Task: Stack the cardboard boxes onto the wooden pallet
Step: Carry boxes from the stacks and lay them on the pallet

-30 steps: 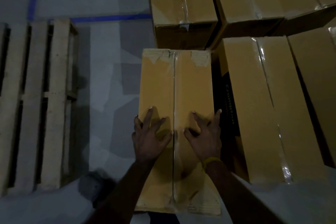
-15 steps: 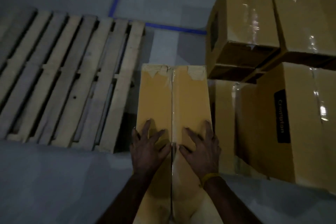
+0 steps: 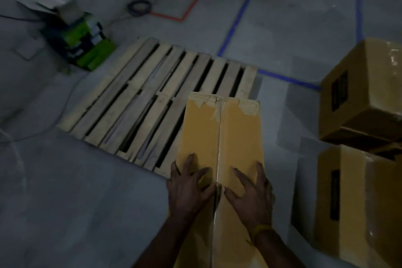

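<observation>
Green items [image 3: 87, 48]: a dim pile is seen on the floor [image 3: 65, 191] at far left, beyond the pallet's left corner; details cannot be told.
Pallet [image 3: 152, 98]: laid flat on the floor, left of centre, its slats bare where visible; its near right part is covered in view by the box.
Box [image 3: 221, 137]: a long cardboard box is seen at centre, taped along its middle seam, torn tape at its far end. That far end lies over the pallet's right portion in view; whether it rests there cannot be told.
Left hand [image 3: 189, 191]: laid flat on the box top, left of the seam, fingers spread and straight, nothing gripped.
Right hand [image 3: 250, 193]: laid flat on the box top, right of the seam, fingers spread, nothing gripped; a yellow band [image 3: 262, 229] is worn at the wrist.
Blue line [image 3: 289, 78]: marked on the floor behind the pallet.
Stack [image 3: 365, 115]: further boxes are piled at far right, apart from the pallet.
</observation>
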### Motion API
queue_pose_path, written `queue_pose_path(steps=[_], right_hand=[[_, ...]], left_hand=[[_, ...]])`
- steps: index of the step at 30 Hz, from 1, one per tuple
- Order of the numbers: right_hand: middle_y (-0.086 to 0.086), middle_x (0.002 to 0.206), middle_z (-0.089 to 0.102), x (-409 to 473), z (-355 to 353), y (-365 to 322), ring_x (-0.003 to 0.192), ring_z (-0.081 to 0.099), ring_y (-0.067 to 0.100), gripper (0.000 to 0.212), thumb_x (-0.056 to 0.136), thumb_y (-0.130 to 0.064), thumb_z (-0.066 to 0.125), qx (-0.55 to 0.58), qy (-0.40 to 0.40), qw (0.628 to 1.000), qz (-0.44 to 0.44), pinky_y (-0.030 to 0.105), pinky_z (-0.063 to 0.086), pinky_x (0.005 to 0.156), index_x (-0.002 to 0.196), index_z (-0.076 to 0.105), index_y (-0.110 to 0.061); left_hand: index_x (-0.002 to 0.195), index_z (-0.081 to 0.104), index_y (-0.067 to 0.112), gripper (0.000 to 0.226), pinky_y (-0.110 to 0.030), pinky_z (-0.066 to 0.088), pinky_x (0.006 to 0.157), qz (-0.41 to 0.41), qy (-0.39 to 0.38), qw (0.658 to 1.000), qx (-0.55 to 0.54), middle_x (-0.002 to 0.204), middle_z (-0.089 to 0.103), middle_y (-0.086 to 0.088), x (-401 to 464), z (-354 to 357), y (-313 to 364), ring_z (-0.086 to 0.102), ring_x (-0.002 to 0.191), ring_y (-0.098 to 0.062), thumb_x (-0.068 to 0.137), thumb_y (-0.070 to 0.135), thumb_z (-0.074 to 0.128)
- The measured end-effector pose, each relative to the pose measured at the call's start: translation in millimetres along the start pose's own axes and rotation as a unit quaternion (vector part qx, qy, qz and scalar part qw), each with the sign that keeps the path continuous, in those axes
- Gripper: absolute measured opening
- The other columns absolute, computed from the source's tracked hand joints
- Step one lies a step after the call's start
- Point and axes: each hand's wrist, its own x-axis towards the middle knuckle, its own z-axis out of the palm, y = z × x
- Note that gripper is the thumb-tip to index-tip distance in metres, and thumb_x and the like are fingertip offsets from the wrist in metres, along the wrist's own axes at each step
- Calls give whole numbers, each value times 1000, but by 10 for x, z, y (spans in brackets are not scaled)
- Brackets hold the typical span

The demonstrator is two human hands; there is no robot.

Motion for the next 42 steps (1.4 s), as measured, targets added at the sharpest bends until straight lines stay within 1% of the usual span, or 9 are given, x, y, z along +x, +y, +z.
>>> queue_pose_path(steps=[7,11,17,20,22,25,32,38,42], right_hand=[[-5,163,-7,628,316,-1004,143,18,34,67,79,-68,63,27,-8,999,-17,56,30,111,141,38,-59],[-4,163,-3,1089,610,-1535,140,20,33,66,78,-66,66,43,-5,999,-21,54,34,108,139,43,-57],[-3,164,6,1592,928,-2273,136,28,38,66,71,-61,74,59,8,998,0,57,38,102,133,52,-55],[-1,163,10,1769,1065,-2651,134,33,39,67,68,-62,75,49,25,998,0,57,41,101,131,54,-54],[0,163,11,1868,1171,-2976,133,35,40,67,68,-63,75,50,30,998,1,57,43,99,132,54,-54],[0,164,8,2014,1404,-3540,134,33,40,68,69,-66,72,50,38,998,7,58,42,99,133,51,-56],[-7,163,-17,2434,2329,-5048,143,16,37,71,77,-66,63,81,14,996,45,58,30,111,142,35,-60],[-1,166,-4,2758,3252,-6208,139,24,42,72,73,-65,67,91,45,993,56,61,37,104,140,42,-54],[-3,165,-13,2985,3763,-6684,145,15,40,74,76,-62,67,104,24,993,51,60,32,110,144,37,-52]], left_hand=[[130,56,52,65,-54,41,101,-23,15,1000,10,163,15,15,746,-397,-815,12,145,-35,76,84,41],[122,63,50,61,-55,41,99,-34,33,999,12,161,23,17,1305,-532,-1272,19,145,-35,76,85,44],[115,69,46,61,-55,49,90,-14,50,999,4,158,32,15,2024,-780,-1910,28,141,-36,76,84,43],[115,70,43,63,-58,45,91,-8,49,999,-11,158,33,14,2300,-958,-2231,24,143,-37,76,84,42],[116,70,43,61,-59,46,92,0,55,998,-12,158,33,14,2492,-1075,-2525,25,144,-39,76,83,44],[117,69,44,60,-60,46,93,14,48,999,-12,159,31,14,2819,-1244,-3070,25,145,-40,78,82,45],[112,71,44,55,-60,45,94,72,56,996,-8,157,35,12,3797,-1498,-4707,30,143,-40,77,79,49],[112,72,43,52,-59,48,91,95,60,993,-24,156,37,13,4463,-1595,-6068,30,142,-39,77,76,52],[109,74,40,50,-56,48,89,103,74,992,-29,154,41,12,4829,-1544,-6728,33,140,-39,76,72,55]])
